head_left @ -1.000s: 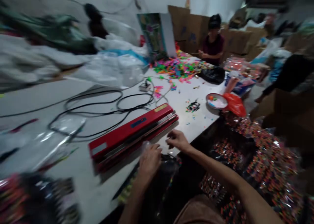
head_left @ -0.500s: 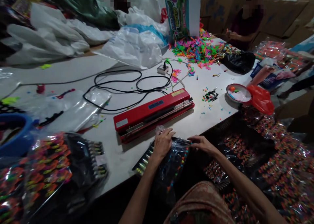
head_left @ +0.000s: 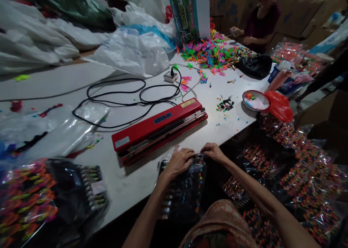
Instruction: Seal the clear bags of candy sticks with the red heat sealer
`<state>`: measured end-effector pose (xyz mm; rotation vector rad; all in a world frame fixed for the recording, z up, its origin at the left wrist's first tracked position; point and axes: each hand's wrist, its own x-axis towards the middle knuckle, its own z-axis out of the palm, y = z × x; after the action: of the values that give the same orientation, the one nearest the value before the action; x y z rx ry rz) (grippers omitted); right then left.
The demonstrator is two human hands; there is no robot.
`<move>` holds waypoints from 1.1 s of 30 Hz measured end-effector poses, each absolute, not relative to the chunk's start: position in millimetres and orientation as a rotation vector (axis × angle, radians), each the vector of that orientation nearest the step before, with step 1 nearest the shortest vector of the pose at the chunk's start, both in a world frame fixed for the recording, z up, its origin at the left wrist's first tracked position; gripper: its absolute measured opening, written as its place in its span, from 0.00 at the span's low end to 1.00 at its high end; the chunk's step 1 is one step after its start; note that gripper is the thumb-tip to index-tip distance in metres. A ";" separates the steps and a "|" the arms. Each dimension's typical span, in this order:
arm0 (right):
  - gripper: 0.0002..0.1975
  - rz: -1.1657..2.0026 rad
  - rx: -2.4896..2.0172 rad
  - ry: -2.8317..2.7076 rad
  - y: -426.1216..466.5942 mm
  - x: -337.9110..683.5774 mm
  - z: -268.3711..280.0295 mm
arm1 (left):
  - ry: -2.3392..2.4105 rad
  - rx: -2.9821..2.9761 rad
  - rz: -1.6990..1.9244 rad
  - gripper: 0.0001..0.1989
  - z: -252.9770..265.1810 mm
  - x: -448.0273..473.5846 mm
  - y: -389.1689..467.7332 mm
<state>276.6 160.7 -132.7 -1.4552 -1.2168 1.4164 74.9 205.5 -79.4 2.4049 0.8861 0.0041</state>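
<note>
A clear plastic bag hangs over the table's front edge, with a black sheet and rows of small colourful pieces inside. My left hand lies over its upper left part, fingers bent round the plastic near the opening. At the top right corner, the thumb and fingers of my right hand pinch the bag's edge. Just beyond my hands is a long red bag sealer, its jaw running along the near side. It does not touch the bag. My left fingertips are partly hidden in the dark folds.
Filled bags lie at the front left, by clear empty bags. A black cord loops behind the sealer. Farther back is a heap of colourful plastic pieces. A bowl stands right; packed bags fill the lower right. A co-worker sits beyond.
My right hand has come closer to my left and now grips the bag's corner. The bag has turned more upright. The whole view has swung slightly to the right.
</note>
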 end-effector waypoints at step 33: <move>0.14 1.742 -1.347 -0.790 129.9 266.0 -99.2 | 1.268 2.543 0.021 0.13 -36.3 27.5 144.6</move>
<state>266.0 129.9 -99.2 -1.3467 -0.7897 1.7419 27.5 144.6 -36.3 2.5430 1.2683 0.0209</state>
